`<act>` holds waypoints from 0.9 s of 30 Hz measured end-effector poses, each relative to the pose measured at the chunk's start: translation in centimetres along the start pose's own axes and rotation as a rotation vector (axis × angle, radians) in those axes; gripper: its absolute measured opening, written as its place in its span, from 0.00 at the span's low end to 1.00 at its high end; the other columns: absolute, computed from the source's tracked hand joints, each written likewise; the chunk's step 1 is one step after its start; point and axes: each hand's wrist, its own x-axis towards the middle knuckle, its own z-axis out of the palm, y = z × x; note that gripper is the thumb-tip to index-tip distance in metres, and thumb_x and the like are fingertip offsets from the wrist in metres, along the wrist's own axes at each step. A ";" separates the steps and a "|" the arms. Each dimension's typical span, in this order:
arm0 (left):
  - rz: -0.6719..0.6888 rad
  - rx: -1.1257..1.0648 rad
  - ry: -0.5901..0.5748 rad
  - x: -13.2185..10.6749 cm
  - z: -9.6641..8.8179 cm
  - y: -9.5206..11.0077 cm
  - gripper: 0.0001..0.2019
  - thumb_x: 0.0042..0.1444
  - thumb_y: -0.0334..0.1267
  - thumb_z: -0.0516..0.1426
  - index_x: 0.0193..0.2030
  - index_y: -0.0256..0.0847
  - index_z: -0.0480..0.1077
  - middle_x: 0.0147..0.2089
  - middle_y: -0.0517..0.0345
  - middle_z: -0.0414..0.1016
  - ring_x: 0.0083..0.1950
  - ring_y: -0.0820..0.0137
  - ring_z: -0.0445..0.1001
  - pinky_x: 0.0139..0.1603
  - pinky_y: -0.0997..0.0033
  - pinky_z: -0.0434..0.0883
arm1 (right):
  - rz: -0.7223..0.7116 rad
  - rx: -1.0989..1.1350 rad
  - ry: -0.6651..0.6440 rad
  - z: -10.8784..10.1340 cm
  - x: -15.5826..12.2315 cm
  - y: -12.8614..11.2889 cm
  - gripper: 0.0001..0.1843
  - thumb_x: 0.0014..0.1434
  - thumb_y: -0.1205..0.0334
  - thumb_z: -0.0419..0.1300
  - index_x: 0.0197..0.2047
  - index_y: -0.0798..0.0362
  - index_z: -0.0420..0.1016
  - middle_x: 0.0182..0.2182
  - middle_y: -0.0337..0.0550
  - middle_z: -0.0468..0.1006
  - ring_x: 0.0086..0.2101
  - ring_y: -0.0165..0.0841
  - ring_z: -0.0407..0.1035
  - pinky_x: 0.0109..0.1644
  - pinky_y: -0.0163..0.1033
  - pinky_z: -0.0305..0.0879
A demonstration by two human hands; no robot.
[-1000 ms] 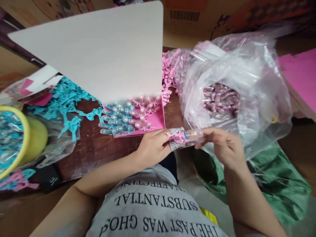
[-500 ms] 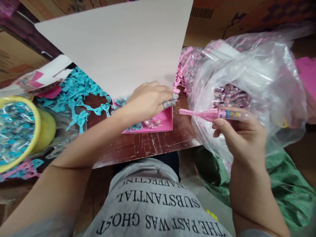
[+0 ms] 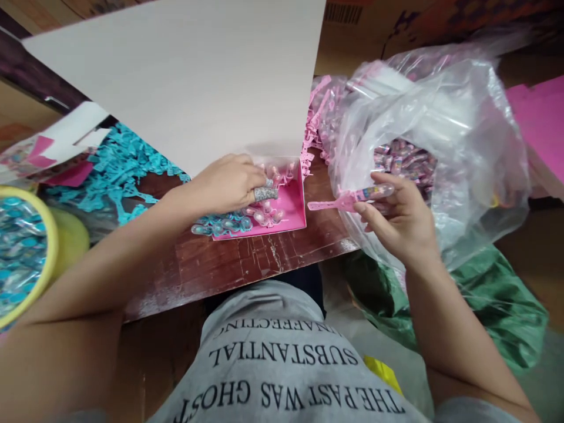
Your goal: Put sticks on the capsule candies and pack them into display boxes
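My right hand is closed on a pink toy with a clear capsule end, held level just right of the pink box. My left hand rests curled over the small toys lying in that box, a grey fabric guard on one fingertip; whether it grips one is hidden. The box's white lid stands open behind my left hand. Blue and pink capsule toys fill the box's left part.
A large clear plastic bag of pink wrapped pieces sits at the right, over a green bag. Loose turquoise plastic parts and pink ones lie on the brown table. A yellow tub of blue pieces stands far left.
My hands parted: the left went into the pink box and lowered onto the toys, while the right kept the pink toy and brought it slightly left and lower.
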 end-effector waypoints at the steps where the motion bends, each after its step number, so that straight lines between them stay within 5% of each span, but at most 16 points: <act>1: 0.011 0.020 -0.029 -0.6 -0.1 -0.1 0.16 0.67 0.39 0.54 0.48 0.46 0.84 0.49 0.54 0.87 0.53 0.59 0.79 0.59 0.59 0.70 | -0.028 0.011 -0.016 0.4 0.5 -0.2 0.34 0.66 0.52 0.71 0.71 0.45 0.69 0.44 0.43 0.84 0.32 0.34 0.79 0.33 0.41 0.80; 8: -0.054 0.002 0.071 -4.2 1.3 -1.3 0.19 0.72 0.42 0.50 0.57 0.48 0.82 0.59 0.54 0.85 0.62 0.53 0.74 0.61 0.48 0.67 | -0.245 -0.265 -0.163 4.1 4.2 -2.7 0.27 0.70 0.54 0.66 0.69 0.45 0.72 0.56 0.48 0.84 0.50 0.43 0.81 0.54 0.48 0.79; 14: -0.117 -0.102 0.224 -3.4 1.2 1.9 0.18 0.72 0.45 0.54 0.62 0.47 0.79 0.70 0.52 0.78 0.68 0.52 0.74 0.67 0.48 0.66 | -0.402 -0.671 -0.520 7.7 8.7 -3.9 0.24 0.77 0.55 0.56 0.72 0.44 0.71 0.57 0.48 0.85 0.50 0.44 0.81 0.41 0.42 0.69; 19: 0.010 -0.128 0.151 -2.9 1.5 4.1 0.13 0.69 0.37 0.57 0.52 0.47 0.82 0.65 0.52 0.83 0.66 0.53 0.78 0.66 0.48 0.68 | -0.463 -0.673 -0.692 7.6 11.9 -4.1 0.23 0.74 0.55 0.58 0.69 0.40 0.73 0.53 0.40 0.87 0.43 0.38 0.80 0.39 0.40 0.61; 23: -0.024 -0.137 0.173 -3.7 1.5 3.3 0.14 0.66 0.31 0.56 0.49 0.47 0.83 0.62 0.52 0.84 0.61 0.56 0.82 0.62 0.50 0.71 | -0.454 -0.668 -0.743 8.1 12.2 -4.3 0.23 0.73 0.55 0.59 0.69 0.38 0.73 0.51 0.37 0.87 0.40 0.37 0.79 0.37 0.40 0.56; 27: -0.056 -0.140 0.170 -4.3 1.3 2.9 0.15 0.65 0.30 0.55 0.48 0.47 0.83 0.63 0.52 0.84 0.60 0.57 0.82 0.63 0.51 0.71 | -0.458 -0.799 -0.649 8.6 11.0 -5.0 0.22 0.76 0.53 0.55 0.68 0.48 0.73 0.53 0.46 0.86 0.41 0.40 0.78 0.34 0.41 0.51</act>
